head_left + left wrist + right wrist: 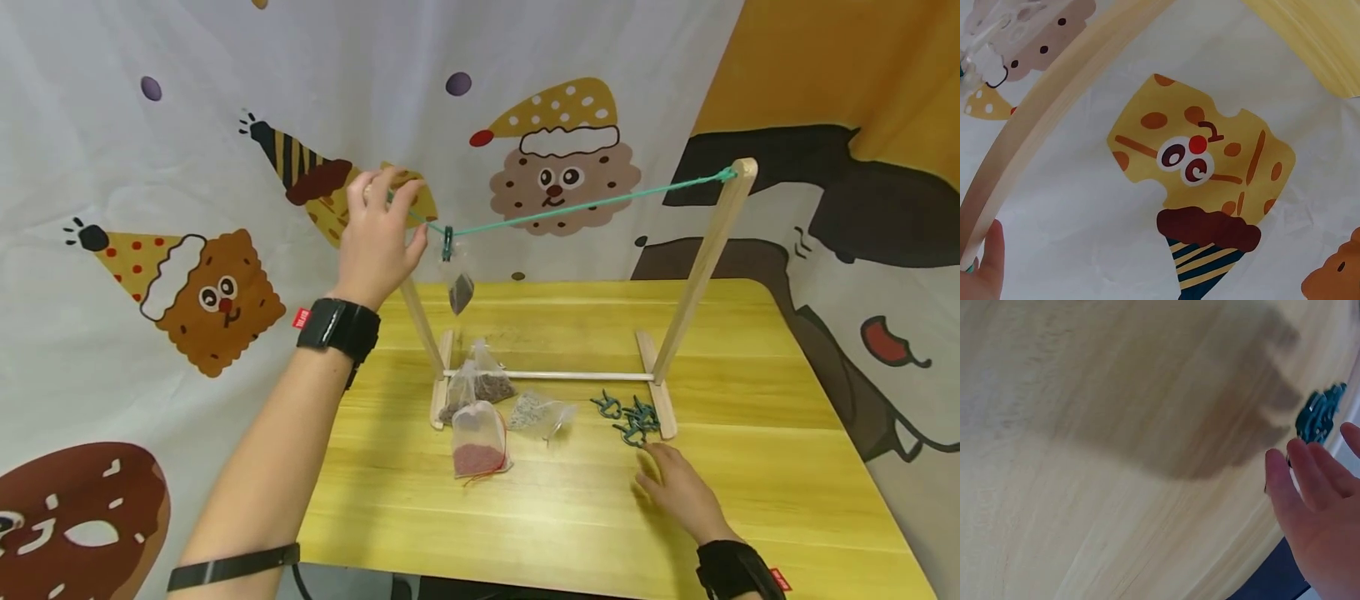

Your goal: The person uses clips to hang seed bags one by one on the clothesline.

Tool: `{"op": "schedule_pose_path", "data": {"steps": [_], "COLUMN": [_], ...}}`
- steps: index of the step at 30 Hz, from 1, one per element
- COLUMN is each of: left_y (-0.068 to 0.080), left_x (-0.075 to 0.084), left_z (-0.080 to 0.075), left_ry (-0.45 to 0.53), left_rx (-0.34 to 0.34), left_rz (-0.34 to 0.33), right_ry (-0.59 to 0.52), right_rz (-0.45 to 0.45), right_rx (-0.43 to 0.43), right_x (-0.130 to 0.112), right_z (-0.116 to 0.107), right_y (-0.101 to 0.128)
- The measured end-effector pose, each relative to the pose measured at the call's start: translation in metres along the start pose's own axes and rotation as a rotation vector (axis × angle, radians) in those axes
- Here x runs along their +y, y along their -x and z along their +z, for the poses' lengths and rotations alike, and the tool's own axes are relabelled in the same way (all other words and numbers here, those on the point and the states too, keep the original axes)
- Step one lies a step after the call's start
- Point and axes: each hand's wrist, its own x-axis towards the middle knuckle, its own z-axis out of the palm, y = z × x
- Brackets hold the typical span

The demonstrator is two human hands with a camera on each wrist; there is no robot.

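Note:
In the head view my left hand (378, 237) grips the top of the left wooden post (422, 325) of a small drying rack; the left wrist view shows a finger (994, 256) along that post (1054, 100). A green cord (570, 212) runs from there to the right post. On the cord, a dark green clip (447, 243) holds a clear bag with a dark tea bag (461, 293). My right hand (686, 492) is low over the table, fingers extended beside a pile of green clips (637, 417), also visible beyond the fingertips in the right wrist view.
Left of the rack's middle lie several sheer bags: one with pink contents (480, 458), a pale one (532, 412) and darker ones (491, 385). A white crossbar (555, 376) joins the rack's feet on the yellow wooden table (555, 517). A cartoon-printed curtain (300, 67) hangs behind.

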Motion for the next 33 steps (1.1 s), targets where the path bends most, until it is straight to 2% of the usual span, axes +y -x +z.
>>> {"op": "schedule_pose_path", "data": {"steps": [5,10,15,18,23,29,33], "left_y": [0.007,0.020,0.030,0.040,0.061,0.088,0.103], "left_x": [0.001,0.004,0.006,0.010,0.025,0.033,0.035], "left_z": [-0.002,0.001,0.003,0.005,0.015,0.034,0.043], "left_ry": [0.032,0.144,0.193,0.242,0.307,0.324,0.364], "left_rx": [0.027,0.096,0.133,0.131,0.106,0.024,-0.021], "left_rz": [-0.022,-0.047,-0.038,-0.057,-0.142,-0.220,-0.313], "right_ry": [0.095,0.138,0.197,0.259,0.349,0.375,0.384], "right_rz": [-0.016,0.033,0.070,0.067,0.044,-0.024,-0.060], "right_rx": [0.018,-0.012,-0.024,-0.019,0.013,0.101,0.157], "right_x": [-0.005,-0.013,-0.021,-0.025,-0.028,-0.030,-0.032], "right_z": [0.014,0.026,0.028,0.027,0.028,0.033,0.034], "right_y": [-0.005,-0.010,-0.011,-0.009,-0.001,0.005,0.000]}}
